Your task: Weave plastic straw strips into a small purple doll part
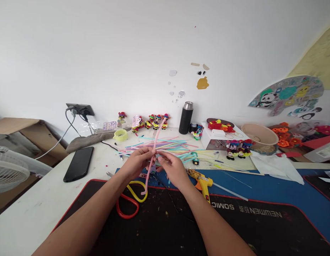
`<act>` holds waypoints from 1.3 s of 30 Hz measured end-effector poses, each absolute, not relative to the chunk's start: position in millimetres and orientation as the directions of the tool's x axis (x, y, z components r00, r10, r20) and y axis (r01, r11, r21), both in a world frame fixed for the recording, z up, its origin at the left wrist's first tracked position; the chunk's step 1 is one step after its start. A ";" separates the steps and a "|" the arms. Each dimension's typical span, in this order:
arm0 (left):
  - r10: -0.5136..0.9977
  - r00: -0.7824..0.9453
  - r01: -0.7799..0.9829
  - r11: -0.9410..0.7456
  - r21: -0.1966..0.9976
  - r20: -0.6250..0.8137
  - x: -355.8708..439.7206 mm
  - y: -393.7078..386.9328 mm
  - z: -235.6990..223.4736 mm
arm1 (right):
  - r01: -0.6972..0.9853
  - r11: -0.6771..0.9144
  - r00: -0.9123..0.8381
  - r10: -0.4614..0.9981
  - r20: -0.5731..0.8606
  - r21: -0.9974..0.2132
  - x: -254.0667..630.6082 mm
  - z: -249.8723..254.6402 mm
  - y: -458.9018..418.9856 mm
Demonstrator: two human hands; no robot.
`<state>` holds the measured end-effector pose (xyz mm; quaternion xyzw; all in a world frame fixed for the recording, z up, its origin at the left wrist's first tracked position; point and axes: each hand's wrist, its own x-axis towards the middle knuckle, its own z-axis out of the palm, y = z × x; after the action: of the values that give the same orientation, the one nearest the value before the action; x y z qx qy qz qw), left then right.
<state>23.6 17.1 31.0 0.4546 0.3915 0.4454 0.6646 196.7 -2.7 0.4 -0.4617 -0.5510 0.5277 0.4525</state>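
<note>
Apparently, work on the pink stem [156, 138] is barely begun: only its lower tip is bent, and the rest runs nearly straight above the mat [165, 231]. The left hand [140, 160] has its grip clamped around the middle; the right hand [174, 169] curls beside it, and I can't tell whether it holds anything. Loose stems [178, 145] lie heaped on the desk [47, 199] beyond. The hands hide the pinched spot, and the left arm [100, 209] covers part of the scissors [124, 216].

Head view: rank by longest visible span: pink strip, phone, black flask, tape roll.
1. Pink strip, partly covered by the left hand
2. Phone, corner to corner; nearer the camera than the flask
3. Black flask
4. Tape roll
</note>
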 end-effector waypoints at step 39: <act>0.964 0.257 -0.275 0.135 0.952 -0.063 4.7 24.2 35.7 | 0.069 -0.051 -0.465 0.882 -0.078 -0.996 190.4 12.3 -18.7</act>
<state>4.7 24.2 35.7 0.4530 0.3804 0.4765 0.6504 190.4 -18.7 12.3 -0.3948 -0.6023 0.6082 0.3339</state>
